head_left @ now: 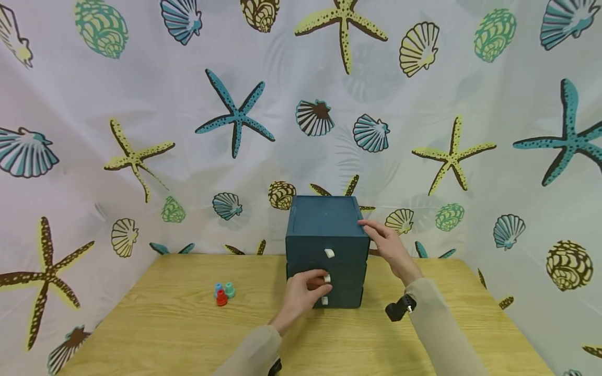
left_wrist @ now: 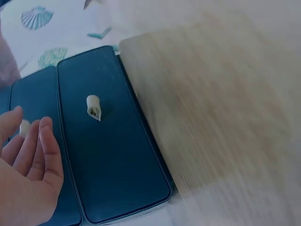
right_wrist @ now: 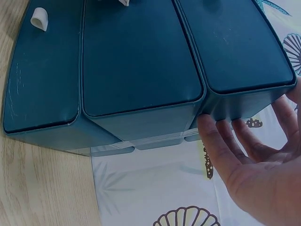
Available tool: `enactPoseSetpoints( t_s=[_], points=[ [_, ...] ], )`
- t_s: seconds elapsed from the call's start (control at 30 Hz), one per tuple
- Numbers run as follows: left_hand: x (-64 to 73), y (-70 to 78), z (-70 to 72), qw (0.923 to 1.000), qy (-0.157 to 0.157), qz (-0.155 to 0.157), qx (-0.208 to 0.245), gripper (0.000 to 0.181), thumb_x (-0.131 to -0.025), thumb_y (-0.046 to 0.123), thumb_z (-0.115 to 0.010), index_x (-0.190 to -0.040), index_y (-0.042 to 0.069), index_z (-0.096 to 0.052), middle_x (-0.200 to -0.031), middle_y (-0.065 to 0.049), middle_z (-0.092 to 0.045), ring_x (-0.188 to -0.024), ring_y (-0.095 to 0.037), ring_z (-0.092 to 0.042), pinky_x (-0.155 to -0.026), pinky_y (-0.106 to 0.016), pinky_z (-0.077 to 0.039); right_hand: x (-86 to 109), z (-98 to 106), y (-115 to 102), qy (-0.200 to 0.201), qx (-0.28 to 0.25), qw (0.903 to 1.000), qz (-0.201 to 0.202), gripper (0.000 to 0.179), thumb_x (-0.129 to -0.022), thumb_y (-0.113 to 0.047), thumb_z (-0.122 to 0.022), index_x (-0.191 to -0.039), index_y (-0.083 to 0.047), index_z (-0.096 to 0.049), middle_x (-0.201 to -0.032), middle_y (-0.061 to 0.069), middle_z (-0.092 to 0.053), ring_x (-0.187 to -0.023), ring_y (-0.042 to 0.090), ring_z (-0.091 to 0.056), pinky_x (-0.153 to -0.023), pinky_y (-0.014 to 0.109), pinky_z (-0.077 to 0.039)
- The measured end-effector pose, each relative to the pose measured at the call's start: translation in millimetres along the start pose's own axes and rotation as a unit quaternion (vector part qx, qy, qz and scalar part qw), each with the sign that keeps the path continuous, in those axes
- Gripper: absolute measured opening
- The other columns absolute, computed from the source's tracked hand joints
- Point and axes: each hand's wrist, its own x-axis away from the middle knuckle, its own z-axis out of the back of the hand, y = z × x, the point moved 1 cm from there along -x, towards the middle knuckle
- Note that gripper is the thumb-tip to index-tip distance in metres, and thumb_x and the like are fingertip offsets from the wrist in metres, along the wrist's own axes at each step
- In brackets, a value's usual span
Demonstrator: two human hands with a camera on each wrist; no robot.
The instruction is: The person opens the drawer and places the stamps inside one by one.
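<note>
A dark blue cabinet (head_left: 329, 216) with three stacked drawers stands on the wooden table, a white pull tab on each front. My left hand (head_left: 301, 292) has thumb and fingertips curled around the middle drawer's pull tab (head_left: 327, 279), also visible by the fingers in the left wrist view. That drawer looks flush with the others. At the cabinet's upper right side is my right hand (head_left: 390, 248); the right wrist view shows its fingers (right_wrist: 217, 146) extended along the side wall. The top drawer's tab (head_left: 330, 253) and bottom drawer's tab (head_left: 324, 301) stick out.
Left of the cabinet, three small pieces stand close together: a blue one (head_left: 218, 289), a red one (head_left: 222, 298) and a green one (head_left: 229, 290). A curtain (head_left: 282, 68) printed with shells and starfish hangs behind the table (head_left: 188, 334) and along both sides.
</note>
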Motion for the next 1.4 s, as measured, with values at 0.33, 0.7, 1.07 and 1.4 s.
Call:
enactPoseSetpoints(
  t_s=[0.33, 0.7, 1.07, 1.4],
  points=[
    [8.4, -0.5, 0.8, 0.9992, 0.019, 0.022, -0.026, 0.005, -0.088, 0.015, -0.074, -0.088, 0.011, -0.073, -0.083, -0.001, -0.071, -0.072, -0.01, -0.064, -0.064, -0.023, -0.053, 0.2, 0, 1, -0.002, -0.005, 1.0, 0.005, 0.047, -0.104, -0.039, -0.047, -0.144, -0.015, -0.049, -0.16, 0.009, -0.028, -0.145, 0.036, -0.031, -0.106, 0.056, -0.042],
    [8.4, -8.4, 0.4, 0.9957, -0.026, 0.075, -0.047, 0.01, -0.084, 0.009, -0.076, -0.093, 0.004, -0.077, -0.087, -0.007, -0.074, -0.072, -0.014, -0.067, -0.06, -0.027, -0.054, 0.6, -1, 0, -0.002, -0.008, 1.0, 0.005, 0.046, -0.105, -0.037, -0.046, -0.145, -0.015, -0.049, -0.161, 0.008, -0.028, -0.146, 0.035, -0.03, -0.106, 0.056, -0.042],
    [4.1, -16.2, -5.5, 0.9916, -0.057, 0.11, -0.037, 0.009, -0.082, 0.007, -0.078, -0.091, 0.005, -0.079, -0.086, -0.008, -0.076, -0.07, -0.014, -0.068, -0.061, -0.029, -0.056, -0.1, -1, 1, -0.003, -0.006, 1.0, 0.005, 0.046, -0.105, -0.038, -0.046, -0.145, -0.015, -0.049, -0.161, 0.009, -0.028, -0.146, 0.035, -0.03, -0.107, 0.056, -0.042],
    [2.7, -19.2, -10.8, 0.9903, -0.051, 0.127, -0.022, 0.011, -0.081, 0.001, -0.076, -0.091, 0.003, -0.079, -0.082, -0.01, -0.075, -0.069, -0.023, -0.071, -0.06, -0.032, -0.057, -0.2, -1, 1, -0.001, -0.003, 1.0, 0.006, 0.046, -0.105, -0.037, -0.046, -0.145, -0.015, -0.049, -0.16, 0.009, -0.028, -0.145, 0.036, -0.03, -0.106, 0.056, -0.042]
  ],
)
